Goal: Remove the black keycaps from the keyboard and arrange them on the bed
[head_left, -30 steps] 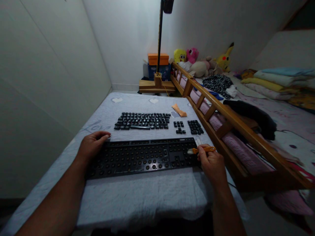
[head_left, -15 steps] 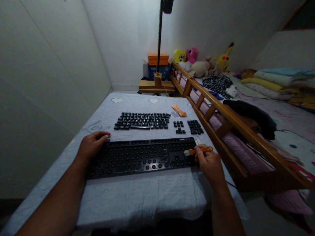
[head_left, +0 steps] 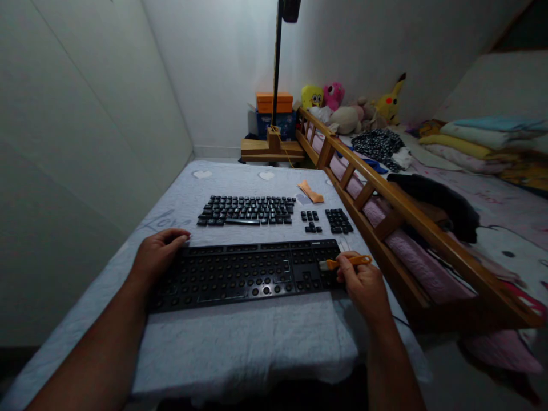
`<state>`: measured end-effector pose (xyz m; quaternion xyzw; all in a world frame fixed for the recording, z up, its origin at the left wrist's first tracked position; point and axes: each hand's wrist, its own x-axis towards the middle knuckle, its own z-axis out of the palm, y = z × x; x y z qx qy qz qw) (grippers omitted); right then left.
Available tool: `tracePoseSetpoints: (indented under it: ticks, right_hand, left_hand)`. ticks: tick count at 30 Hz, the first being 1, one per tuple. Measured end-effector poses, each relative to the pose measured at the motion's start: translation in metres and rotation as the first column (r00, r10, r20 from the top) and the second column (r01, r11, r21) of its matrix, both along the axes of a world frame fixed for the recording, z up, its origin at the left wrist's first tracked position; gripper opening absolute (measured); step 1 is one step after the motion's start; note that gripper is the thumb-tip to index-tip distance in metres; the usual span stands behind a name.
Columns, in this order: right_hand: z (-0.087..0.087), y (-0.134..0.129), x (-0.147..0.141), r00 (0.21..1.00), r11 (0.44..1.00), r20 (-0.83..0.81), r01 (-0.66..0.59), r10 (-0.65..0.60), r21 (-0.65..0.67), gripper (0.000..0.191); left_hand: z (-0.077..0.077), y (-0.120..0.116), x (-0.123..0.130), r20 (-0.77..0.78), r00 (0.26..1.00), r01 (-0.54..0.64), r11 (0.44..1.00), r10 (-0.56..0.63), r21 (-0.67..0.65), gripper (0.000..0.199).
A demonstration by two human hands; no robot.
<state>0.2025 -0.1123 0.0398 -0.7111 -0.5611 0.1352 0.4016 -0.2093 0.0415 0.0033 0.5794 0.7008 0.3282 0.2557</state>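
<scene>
A black keyboard (head_left: 240, 274) with its keycaps off lies across the near part of the table. My left hand (head_left: 160, 251) grips its left end, fingers along the top corner. In my right hand (head_left: 362, 279) is a small brush (head_left: 353, 260) with an orange handle, pinched between thumb and fingers. The pale bristles point left and are at the number pad on the keyboard's right side. Behind the keyboard, loose black keycaps (head_left: 248, 210) are laid out in key order. Smaller groups of arrow keycaps (head_left: 312, 227) and number-pad keycaps (head_left: 339, 221) sit to their right.
An orange cloth (head_left: 311, 192) lies behind the keycaps on the cloth-covered table (head_left: 240, 342). A wooden bed rail (head_left: 377, 194) runs close along the right side. Beyond the table's far edge is a wooden stand (head_left: 274, 149) with a dark pole.
The brush's bristles have shifted slightly over the number pad, still in my right hand. My left hand and the keyboard stay in place; the whole view has drifted slightly.
</scene>
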Motion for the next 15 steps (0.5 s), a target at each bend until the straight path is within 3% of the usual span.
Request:
tracePoseSetpoints:
  ticks: [8, 15]
  right_hand:
    - [-0.001, -0.003, 0.020, 0.981, 0.995, 0.171, 0.089, -0.095, 0.044, 0.039]
    - [0.002, -0.004, 0.006, 0.998, 1.000, -0.055, 0.010, -0.010, -0.002, 0.038]
  left_hand:
    - [-0.003, 0.001, -0.003, -0.012, 1.000, 0.002, 1.000, -0.002, 0.001, 0.045]
    - [-0.005, 0.002, -0.004, -0.020, 1.000, 0.013, 1.000, -0.013, -0.003, 0.047]
